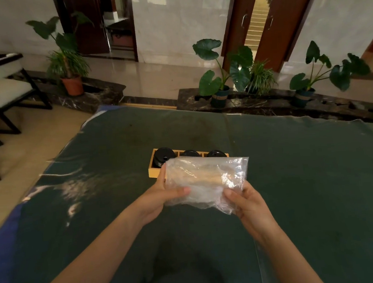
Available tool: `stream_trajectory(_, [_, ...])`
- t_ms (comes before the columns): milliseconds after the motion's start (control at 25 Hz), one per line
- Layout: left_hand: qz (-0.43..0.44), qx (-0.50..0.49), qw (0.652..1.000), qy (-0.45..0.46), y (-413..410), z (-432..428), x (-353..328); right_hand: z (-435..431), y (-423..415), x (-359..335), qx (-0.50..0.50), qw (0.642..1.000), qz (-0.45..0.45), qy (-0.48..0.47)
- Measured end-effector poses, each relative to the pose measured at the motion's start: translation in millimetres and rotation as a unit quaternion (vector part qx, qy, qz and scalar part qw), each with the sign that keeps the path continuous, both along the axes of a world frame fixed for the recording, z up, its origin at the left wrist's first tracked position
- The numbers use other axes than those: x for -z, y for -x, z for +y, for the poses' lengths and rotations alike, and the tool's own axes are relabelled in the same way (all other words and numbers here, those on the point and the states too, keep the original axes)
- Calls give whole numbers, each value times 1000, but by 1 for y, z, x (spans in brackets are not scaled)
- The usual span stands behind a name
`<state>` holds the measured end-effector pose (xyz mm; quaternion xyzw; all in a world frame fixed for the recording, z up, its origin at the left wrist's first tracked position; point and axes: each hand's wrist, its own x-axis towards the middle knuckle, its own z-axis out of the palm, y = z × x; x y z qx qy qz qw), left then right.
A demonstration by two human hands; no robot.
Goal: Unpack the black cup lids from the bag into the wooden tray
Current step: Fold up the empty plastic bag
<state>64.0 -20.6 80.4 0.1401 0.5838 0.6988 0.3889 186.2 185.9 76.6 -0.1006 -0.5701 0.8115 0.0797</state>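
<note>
A clear plastic bag (205, 180) hangs crumpled between both hands above the table, just in front of the wooden tray (152, 170). My left hand (161, 195) grips the bag's left end and my right hand (243, 200) pinches its lower right corner. No lids show inside the bag. The tray has three compartments; stacks of black cup lids fill them: a tall stack at the left (164, 156), one in the middle (190, 153), one at the right (216, 153). The bag hides the tray's near side.
The table (298, 176) wears a dark green cloth under a clear plastic sheet. Beyond its far edge stand potted plants (222, 78) on a dark ledge. A chair (0, 90) stands at the left on the floor.
</note>
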Motion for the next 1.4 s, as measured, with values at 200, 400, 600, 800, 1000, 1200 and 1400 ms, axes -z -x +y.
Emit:
stream_trajectory(200, [15, 70, 997, 3, -4, -5, 1, 8, 1, -3, -28, 995, -6, 95])
stream_trajectory(400, [62, 9, 996, 58, -8, -1, -2, 24, -8, 1, 39, 997, -53, 35])
stream_trajectory(600, [68, 1, 996, 59, -14, 20, -4, 30, -25, 11, 161, 985, -55, 14])
stream_trajectory(800, [80, -23, 995, 60, -34, 60, 4, 50, -46, 10, 185, 974, -108, 76])
stream_trajectory(1000, [113, 46, 992, 41, -60, 113, 18, 78, -107, 23, 200, 955, -217, 33])
stream_trajectory(1200, [-5, 256, 966, 43, -102, 178, 40, 108, -195, 39, 388, 907, -159, 36])
stream_trajectory(1400, [15, 319, 946, 64, -146, 221, 76, 108, -305, 63, 579, 799, -152, 55])
